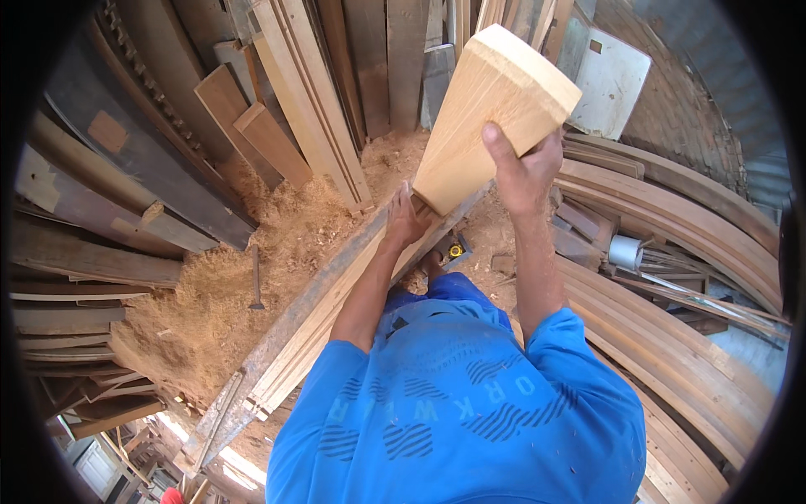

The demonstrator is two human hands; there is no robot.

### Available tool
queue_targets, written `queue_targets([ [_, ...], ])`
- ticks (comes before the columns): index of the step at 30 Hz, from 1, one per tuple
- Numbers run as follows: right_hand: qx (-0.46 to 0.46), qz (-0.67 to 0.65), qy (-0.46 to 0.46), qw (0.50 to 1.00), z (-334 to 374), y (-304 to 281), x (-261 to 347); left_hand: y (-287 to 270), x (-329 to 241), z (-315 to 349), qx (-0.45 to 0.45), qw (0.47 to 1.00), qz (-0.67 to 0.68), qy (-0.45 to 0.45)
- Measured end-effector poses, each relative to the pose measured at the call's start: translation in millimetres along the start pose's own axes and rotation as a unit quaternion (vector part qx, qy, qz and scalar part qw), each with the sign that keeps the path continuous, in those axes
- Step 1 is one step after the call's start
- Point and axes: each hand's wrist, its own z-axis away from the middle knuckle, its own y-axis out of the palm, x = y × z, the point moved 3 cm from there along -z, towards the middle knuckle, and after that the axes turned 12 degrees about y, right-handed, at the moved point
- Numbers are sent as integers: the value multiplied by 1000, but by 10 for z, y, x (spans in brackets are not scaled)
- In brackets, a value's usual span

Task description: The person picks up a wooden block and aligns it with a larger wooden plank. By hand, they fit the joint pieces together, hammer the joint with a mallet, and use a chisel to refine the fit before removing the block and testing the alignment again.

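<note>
A thick, pale wooden block, wide at its upper end and narrower below, is tilted up over a long wooden bench or beam. My right hand grips its right edge, the thumb lying across the broad face. Against the lower left corner of the block, my left hand is closed, with its fingers up along the edge. The block's narrow end is down at the beam, close to that hand; I cannot tell whether they touch.
A hammer-like tool lies in the sawdust on the left. Planks lean at the back. Stacked boards line the right, near a white cylinder. A yellow-and-black tape measure lies by my foot.
</note>
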Motion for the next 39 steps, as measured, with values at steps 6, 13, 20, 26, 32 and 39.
queue_targets([
  [6, 19, -4, 59, 998, 176, 82, 74, 187, 191, -33, 14, 999, 13, -28],
  [13, 53, 3, 49, 997, 473, 168, 239, 75, 87, -38, 31, 999, 17, -16],
  [20, 1, 107, -28, 994, 417, -96, 147, 53, 15, -25, 40, 998, -29, -34],
  [26, 18, 106, -7, 994, 427, -71, 197, 79, 36, -84, 25, 999, 4, -38],
  [32, 11, 111, 25, 993, 454, -58, 215, 137, 99, -111, -12, 999, -4, -52],
  [39, 7, 110, 30, 993, 496, -38, 200, 90, 113, -144, -27, 997, 31, -60],
])
